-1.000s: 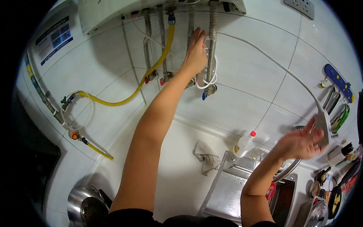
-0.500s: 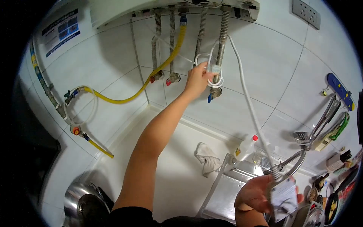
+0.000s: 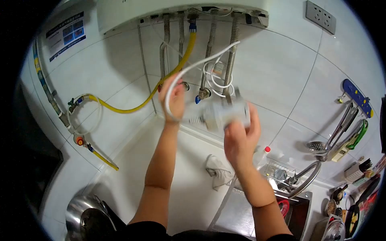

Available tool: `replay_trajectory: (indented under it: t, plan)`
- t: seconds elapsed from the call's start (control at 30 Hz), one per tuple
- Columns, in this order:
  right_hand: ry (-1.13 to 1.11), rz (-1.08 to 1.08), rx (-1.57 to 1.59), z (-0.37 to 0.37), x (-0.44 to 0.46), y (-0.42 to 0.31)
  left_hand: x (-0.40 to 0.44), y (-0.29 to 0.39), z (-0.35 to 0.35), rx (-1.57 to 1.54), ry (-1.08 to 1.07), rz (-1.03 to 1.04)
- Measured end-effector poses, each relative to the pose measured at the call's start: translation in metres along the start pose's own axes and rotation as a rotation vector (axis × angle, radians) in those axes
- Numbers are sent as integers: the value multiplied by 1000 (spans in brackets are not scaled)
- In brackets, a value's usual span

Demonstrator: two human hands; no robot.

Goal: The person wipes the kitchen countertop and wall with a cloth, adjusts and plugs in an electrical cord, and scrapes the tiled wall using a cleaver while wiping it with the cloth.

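Observation:
My right hand grips a white plug with a bulky body, blurred by motion, its prongs pointing up. From the plug a thick white cable curves left past my left hand and up toward the metal hoses. My left hand is raised beside that cable, its fingers too smeared to tell whether they hold it. Coiled white cable hangs around the corrugated hoses under the white wall unit.
A yellow hose runs along the left wall to valves. At the upper right is a wall socket. Below lie a cloth, a sink with a curved faucet and a red-capped bottle. Hanging utensils are at right; a metal pot stands lower left.
My right hand has lifted the plug up and left from above the sink. My left hand has moved left, away from the coiled cable and hoses.

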State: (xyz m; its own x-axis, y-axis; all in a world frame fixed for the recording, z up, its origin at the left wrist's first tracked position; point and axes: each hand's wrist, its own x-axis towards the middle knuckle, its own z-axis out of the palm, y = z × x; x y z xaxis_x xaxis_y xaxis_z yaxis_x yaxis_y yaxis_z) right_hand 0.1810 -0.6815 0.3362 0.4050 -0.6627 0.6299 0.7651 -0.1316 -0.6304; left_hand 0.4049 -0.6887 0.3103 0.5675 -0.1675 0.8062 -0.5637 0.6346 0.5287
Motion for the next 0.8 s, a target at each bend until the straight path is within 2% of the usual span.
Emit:
replay_trajectory:
  t: [0.07, 0.1, 0.13, 0.23, 0.3, 0.37, 0.47, 0.53, 0.63, 0.8]
  plan:
    - [-46, 39, 67, 5, 44, 4, 3, 39, -21, -95, 2, 133]
    - [-57, 48, -13, 11, 64, 1, 7, 56, -20, 3, -1, 234]
    - [-69, -34, -125, 14, 83, 4, 12, 71, -19, 101, -3, 333]
    - [-71, -141, -397, 25, 117, -1, 23, 109, -13, 545, -257, 554]
    - [-69, -237, -503, 32, 128, -3, 25, 110, -2, 565, -373, 436]
    - [-49, -304, -591, 34, 139, -2, 29, 96, 19, 258, -345, 91]
    - [27, -393, -650, 26, 159, 7, 54, 69, 37, 322, -244, 245]
    - [107, -504, -628, 6, 175, 10, 64, 73, 53, 426, -197, 246]
    - [264, -561, -657, -26, 191, 3, 76, 80, 74, 554, -185, 214]
    - [197, -364, -624, -54, 215, 12, 93, 68, 92, 546, -167, 146]
